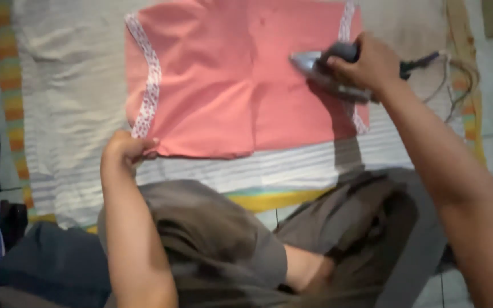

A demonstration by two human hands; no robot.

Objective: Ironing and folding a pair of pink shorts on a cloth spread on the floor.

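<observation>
1. Pinning the near-left corner of the pink garment (223, 85), my left hand (124, 149) sits at about 8 o'clock of the cloth, fingers curled shut on the hem just below the floral trim (149, 80). I judge this grip keeps the fabric taut and flat, so it does not bunch up.
2. The garment lies spread over a pale padded sheet (69, 102) on the floor, with a striped mat (9, 85) edging it at 9 o'clock; the soft layers give a smooth bed for pressing.
3. My grey-clad knees (212, 239) fold at 6 o'clock, close to the cloth, so both arms reach it.
4. At 2 o'clock of the garment, my right hand (369, 64) is wrapped closed round the handle of the iron (320, 71), its metal sole flat on the pink cloth near the right trim.
5. The iron's cord (429, 60) trails off toward 3 o'clock, lying clear of the garment.
</observation>
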